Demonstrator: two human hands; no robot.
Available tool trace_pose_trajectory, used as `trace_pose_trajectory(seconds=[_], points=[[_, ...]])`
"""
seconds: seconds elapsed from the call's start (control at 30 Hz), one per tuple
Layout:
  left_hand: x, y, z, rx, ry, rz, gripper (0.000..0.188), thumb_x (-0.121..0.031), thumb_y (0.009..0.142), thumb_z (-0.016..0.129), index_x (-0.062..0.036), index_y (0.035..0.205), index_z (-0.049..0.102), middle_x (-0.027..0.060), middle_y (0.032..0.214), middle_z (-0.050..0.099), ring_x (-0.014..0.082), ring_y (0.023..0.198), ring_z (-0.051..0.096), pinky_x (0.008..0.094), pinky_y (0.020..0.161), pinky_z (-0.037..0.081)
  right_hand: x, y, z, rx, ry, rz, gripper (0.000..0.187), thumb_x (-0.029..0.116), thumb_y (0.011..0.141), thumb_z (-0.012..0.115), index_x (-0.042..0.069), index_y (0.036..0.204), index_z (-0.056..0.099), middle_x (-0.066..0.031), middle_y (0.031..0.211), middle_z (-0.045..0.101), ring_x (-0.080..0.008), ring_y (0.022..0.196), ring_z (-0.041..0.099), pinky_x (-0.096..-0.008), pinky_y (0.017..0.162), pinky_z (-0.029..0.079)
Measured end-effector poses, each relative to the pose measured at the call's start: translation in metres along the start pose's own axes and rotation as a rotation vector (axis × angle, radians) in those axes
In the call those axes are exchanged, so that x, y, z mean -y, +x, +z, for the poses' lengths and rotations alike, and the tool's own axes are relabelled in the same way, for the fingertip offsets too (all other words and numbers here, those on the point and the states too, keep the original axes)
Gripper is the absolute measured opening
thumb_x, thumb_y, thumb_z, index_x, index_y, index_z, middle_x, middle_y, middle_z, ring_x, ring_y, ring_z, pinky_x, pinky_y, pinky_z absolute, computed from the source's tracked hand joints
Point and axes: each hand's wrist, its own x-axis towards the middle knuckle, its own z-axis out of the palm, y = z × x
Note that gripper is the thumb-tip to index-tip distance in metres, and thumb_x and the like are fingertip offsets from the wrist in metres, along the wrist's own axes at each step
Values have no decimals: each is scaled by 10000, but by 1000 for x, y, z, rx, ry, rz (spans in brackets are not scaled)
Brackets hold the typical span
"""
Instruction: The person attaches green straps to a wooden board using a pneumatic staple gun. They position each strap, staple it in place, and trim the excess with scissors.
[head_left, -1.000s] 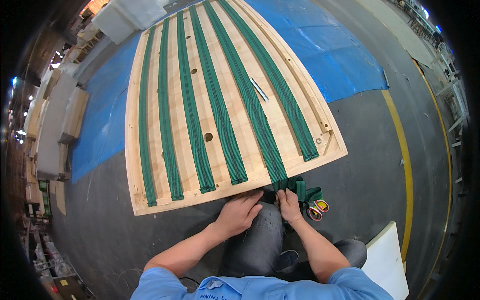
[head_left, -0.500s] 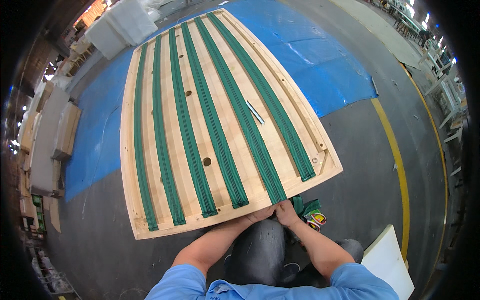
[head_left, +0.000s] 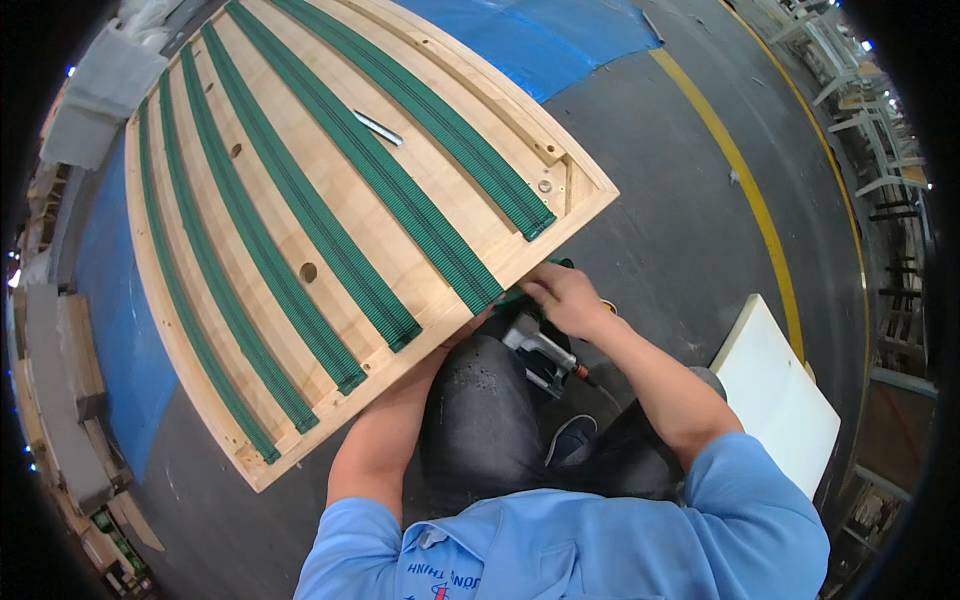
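A pale wooden frame [head_left: 583, 205] lies in front of me, with several green webbing straps [head_left: 325, 215] stretched lengthwise across it. At its near edge, beside the end of one strap, my right hand [head_left: 568, 300] is closed, its fingers pinching green webbing [head_left: 513, 297] just below the rim. My left hand [head_left: 468, 330] reaches under the same edge; the frame and my knee hide its fingers. Between my knees and the frame is a grey air staple gun [head_left: 540, 345] with an orange hose fitting. What supports it is hidden.
A slim metal strip [head_left: 378, 128] lies on the frame. To my right stands a cream foam-like slab [head_left: 778, 395]. Blue sheeting [head_left: 545, 45] covers floor beyond the frame; a yellow line [head_left: 735, 150] runs along the right. Boards [head_left: 60, 390] are stacked at left.
My view has shifted right, so the frame sits farther left and up. My right hand has moved away from the left hand, and the staple gun has come into view.
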Motion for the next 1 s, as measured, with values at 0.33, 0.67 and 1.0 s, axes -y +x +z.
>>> trace_pose_trajectory(seconds=[0.33,0.67,1.0], points=[[-3,-3,21,41,-278,-181,456,-343,911,754,-100,1285,659,103,1251,686,322,1131,658,427,951,542,-93,-65,92,220,-442,506,567,231,774,834,0,1222,574,-238,1153,640,-418,1145,620,-475,965,527],[3,4,7,77,-341,-378,444,-341,925,734,-98,1288,657,104,1247,687,311,1132,655,418,959,533,-36,-94,69,192,-209,355,525,78,773,657,15,1257,462,-319,1023,668,-500,1051,622,-545,906,489],[6,16,11,89,-450,-478,432,-339,939,714,-96,1291,656,104,1244,688,300,1134,652,409,967,524,111,-99,-95,-5,383,331,734,171,791,849,42,1431,514,-54,1115,654,-117,742,634,-304,614,549]])
